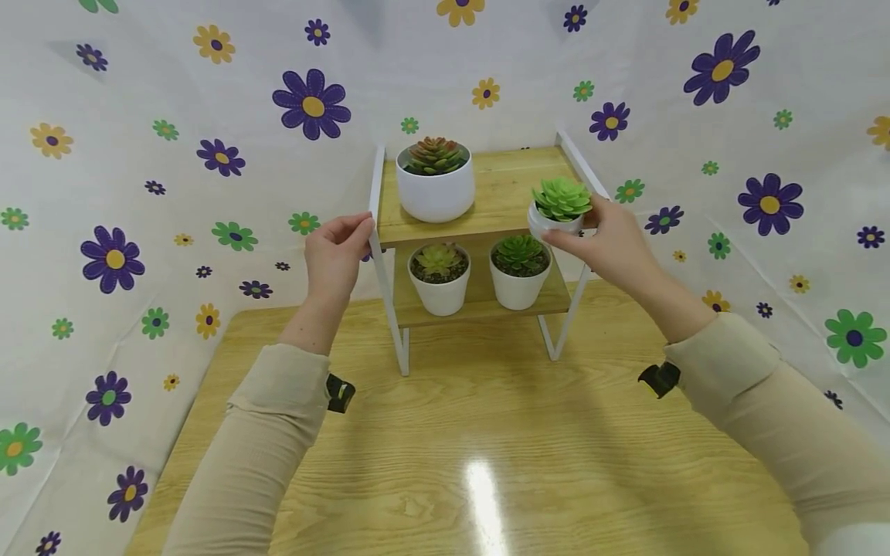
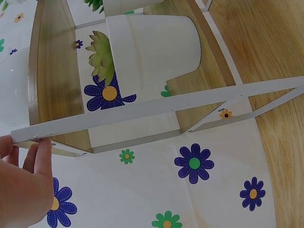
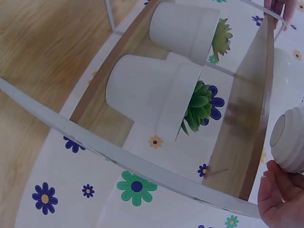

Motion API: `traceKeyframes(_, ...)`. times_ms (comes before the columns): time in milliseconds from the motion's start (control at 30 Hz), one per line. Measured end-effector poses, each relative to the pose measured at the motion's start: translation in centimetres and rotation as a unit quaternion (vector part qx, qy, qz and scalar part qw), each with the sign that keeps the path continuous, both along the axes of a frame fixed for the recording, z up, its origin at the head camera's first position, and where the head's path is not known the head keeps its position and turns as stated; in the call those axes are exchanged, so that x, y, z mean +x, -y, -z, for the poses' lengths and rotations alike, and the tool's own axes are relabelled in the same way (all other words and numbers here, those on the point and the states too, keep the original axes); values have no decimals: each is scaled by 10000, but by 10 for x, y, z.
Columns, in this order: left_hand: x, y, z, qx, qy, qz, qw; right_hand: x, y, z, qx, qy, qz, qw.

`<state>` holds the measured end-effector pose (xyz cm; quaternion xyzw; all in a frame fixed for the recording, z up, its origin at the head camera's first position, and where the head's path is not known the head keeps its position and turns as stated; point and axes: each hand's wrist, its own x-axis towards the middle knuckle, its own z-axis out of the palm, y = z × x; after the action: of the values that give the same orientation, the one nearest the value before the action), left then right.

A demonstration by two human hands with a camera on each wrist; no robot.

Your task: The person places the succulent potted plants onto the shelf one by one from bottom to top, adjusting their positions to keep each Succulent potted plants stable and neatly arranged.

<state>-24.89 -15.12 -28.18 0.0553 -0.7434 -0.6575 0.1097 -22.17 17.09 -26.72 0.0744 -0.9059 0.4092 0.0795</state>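
Observation:
A two-tier plant stand with a white metal frame (image 1: 389,289) and wooden shelves (image 1: 497,181) stands in front of me. My left hand (image 1: 335,255) pinches the top front corner of its left frame; the left wrist view shows fingertips (image 2: 43,154) on that white bar. In my right hand (image 1: 615,239) is a small white potted succulent (image 1: 562,202) with bright green leaves, held by the pot at the upper shelf's front right. The right wrist view shows this pot's underside (image 3: 280,130) off the shelf. A larger white bowl planter (image 1: 436,189) with a reddish-green succulent sits on the upper shelf's left.
On the lower shelf stand two white potted succulents, a pale green one (image 1: 440,282) at left and a darker green one (image 1: 520,274) at right. The stand rests on a wooden table (image 1: 417,463). Flower-patterned white cloth (image 1: 243,100) hangs behind and at both sides.

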Motion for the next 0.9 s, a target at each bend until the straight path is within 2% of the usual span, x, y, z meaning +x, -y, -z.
traceKeyframes(167,-1,0,1,26,-26,12,10000,-8,4,1,-100,45,24,9999)
traceKeyframes(333,-1,0,1,23,-10,23,10000,-14,7,-1,80,92,81,9999)
traceKeyframes(667,2,-1,-1,33,-29,31,10000,-20,11,-12,238,614,39,9978)
traceKeyframes(900,2,-2,0,1,-105,-21,9999,-31,17,-16,388,774,125,9962)
